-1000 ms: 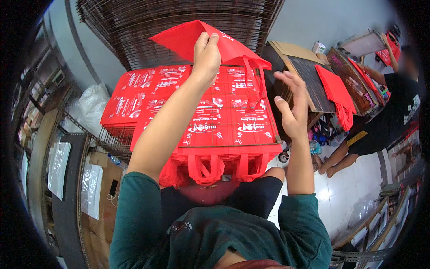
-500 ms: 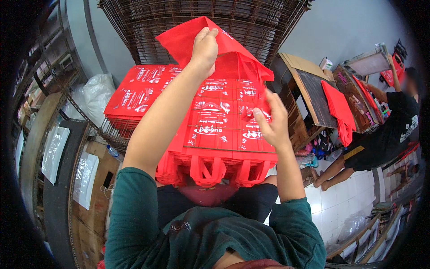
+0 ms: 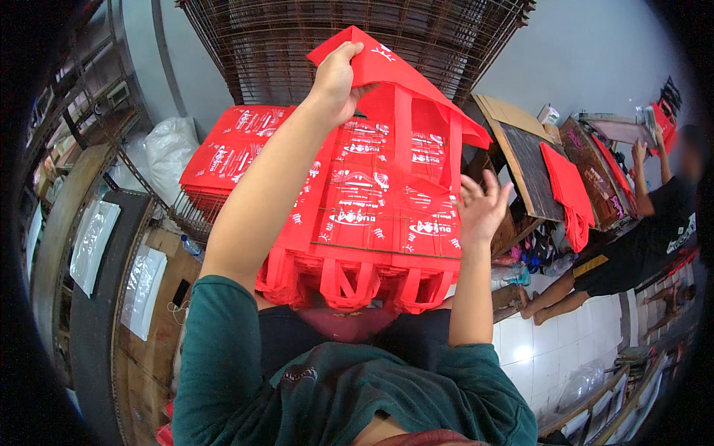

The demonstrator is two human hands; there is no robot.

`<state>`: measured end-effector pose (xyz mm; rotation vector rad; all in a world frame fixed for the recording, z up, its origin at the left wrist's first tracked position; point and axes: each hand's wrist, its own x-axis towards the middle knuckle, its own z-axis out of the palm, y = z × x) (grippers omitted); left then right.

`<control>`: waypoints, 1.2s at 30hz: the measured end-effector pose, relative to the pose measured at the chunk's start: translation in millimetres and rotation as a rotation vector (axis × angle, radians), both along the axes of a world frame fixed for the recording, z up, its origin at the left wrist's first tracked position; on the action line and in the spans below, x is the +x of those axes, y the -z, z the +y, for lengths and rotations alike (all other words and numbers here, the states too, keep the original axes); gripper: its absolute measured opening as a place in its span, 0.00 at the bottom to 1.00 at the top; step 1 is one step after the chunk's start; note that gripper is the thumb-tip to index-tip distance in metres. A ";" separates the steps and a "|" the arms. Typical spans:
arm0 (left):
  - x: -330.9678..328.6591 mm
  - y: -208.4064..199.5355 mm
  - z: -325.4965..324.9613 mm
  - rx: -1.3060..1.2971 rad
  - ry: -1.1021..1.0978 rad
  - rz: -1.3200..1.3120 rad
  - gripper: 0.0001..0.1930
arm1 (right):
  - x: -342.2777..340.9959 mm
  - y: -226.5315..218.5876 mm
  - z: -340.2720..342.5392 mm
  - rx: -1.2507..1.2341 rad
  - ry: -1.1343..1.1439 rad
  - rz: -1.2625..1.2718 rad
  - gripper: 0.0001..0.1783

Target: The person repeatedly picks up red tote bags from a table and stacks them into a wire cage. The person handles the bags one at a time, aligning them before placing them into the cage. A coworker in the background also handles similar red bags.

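My left hand pinches the upper edge of a red fabric bag, lifted above the pile, with its loop handle hanging down on the right side. Below it lie stacks of red bags with white print, their handles dangling over the near edge toward my lap. My right hand is raised beside the lifted bag's handle, fingers spread, holding nothing. Another stack of printed red bags sits to the left, partly behind my left forearm.
A wire rack rises at the back. On the right are a wooden board with red fabric over its edge and a co-worker holding a frame. White plastic sacks and a shelf with plastic-wrapped packs stand at left.
The lifted bag has shifted right and its handle has opened out. My right hand has moved right, away from the fabric, its fingers now spread. The co-worker's arms have moved.
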<state>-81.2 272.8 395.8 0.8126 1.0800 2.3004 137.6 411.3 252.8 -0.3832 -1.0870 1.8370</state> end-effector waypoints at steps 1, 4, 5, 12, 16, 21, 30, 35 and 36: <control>-2.0 2.4 -2.1 -0.014 0.008 -0.009 0.11 | -2.0 -1.1 3.2 -0.104 -0.183 0.078 0.41; -6.6 13.7 -10.1 -0.048 0.076 -0.028 0.11 | -20.2 -16.7 11.4 -0.192 -0.330 0.236 0.34; -8.5 19.0 -10.9 -0.045 0.092 -0.036 0.11 | -24.0 -13.7 29.1 -0.201 -0.426 0.303 0.28; -26.3 50.6 -24.4 0.050 0.203 -0.145 0.17 | -56.3 -46.3 46.7 -0.140 -0.262 0.254 0.24; -2.9 86.8 -45.9 0.253 0.522 -0.143 0.38 | -59.6 -63.5 36.8 0.001 -0.197 0.184 0.26; 106.0 169.0 -65.7 0.079 0.584 -0.185 0.32 | -44.8 -74.3 -4.0 0.205 -0.150 0.118 0.26; 64.5 151.0 -74.9 -0.081 0.649 -0.392 0.28 | -102.8 -72.1 43.8 0.297 -0.343 -0.218 0.26; -39.5 134.6 -37.0 -0.076 0.315 -0.361 0.15 | -245.1 -55.7 133.3 0.262 -0.487 -0.362 0.24; -56.1 128.1 -33.9 -0.078 0.224 -0.355 0.13 | -262.6 -66.2 122.9 0.272 -0.473 -0.365 0.25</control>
